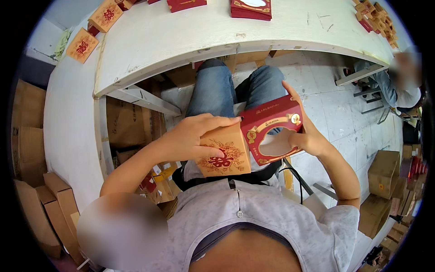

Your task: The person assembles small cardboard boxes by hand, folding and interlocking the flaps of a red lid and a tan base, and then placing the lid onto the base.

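Note:
Above my lap, my left hand (204, 137) grips an orange gift box (232, 164) printed with red flowers and a red emblem. Its thumb lies across the printed face and its fingers run along the far edge. My right hand (308, 136) holds a dark red cardboard sleeve (268, 113) by its right side, thumb at the oval cut-out. Through that cut-out a pale surface shows. The box's right edge meets the sleeve's left edge; I cannot tell whether the box is partly inside it.
Beyond my knees stands a white table (181, 59), with a stack of flat red sleeves (251, 11) on it. More orange boxes (83, 45) sit at its left, and a pile of them (377, 20) far right. Cardboard cartons (383, 174) flank me. Another person (403, 86) sits at right.

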